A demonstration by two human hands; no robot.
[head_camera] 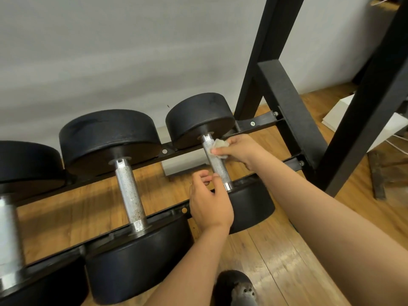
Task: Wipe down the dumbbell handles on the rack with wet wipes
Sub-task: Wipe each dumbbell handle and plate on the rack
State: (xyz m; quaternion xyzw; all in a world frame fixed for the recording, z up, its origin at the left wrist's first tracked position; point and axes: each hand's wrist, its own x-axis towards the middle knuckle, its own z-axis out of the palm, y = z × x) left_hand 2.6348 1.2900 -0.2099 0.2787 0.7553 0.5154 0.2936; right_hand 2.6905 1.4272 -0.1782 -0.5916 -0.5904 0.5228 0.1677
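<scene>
Three black dumbbells lie across the rails of a black rack (260,123). The rightmost dumbbell has a knurled silver handle (217,165). My right hand (239,150) grips a crumpled whitish wet wipe (217,144) and presses it against the upper part of that handle. My left hand (209,203) sits just left of the handle's lower end, fingers loosely curled, its thumb touching the handle; it holds nothing. The middle dumbbell's handle (130,193) looks speckled. A third handle (8,237) shows at the far left edge.
The rack's black uprights (293,111) rise on the right. A wooden floor (276,261) lies below, with a shoe (236,288) at the bottom. A white box (183,165) sits under the rack. White boards (335,115) lean at the far right. A grey wall stands behind.
</scene>
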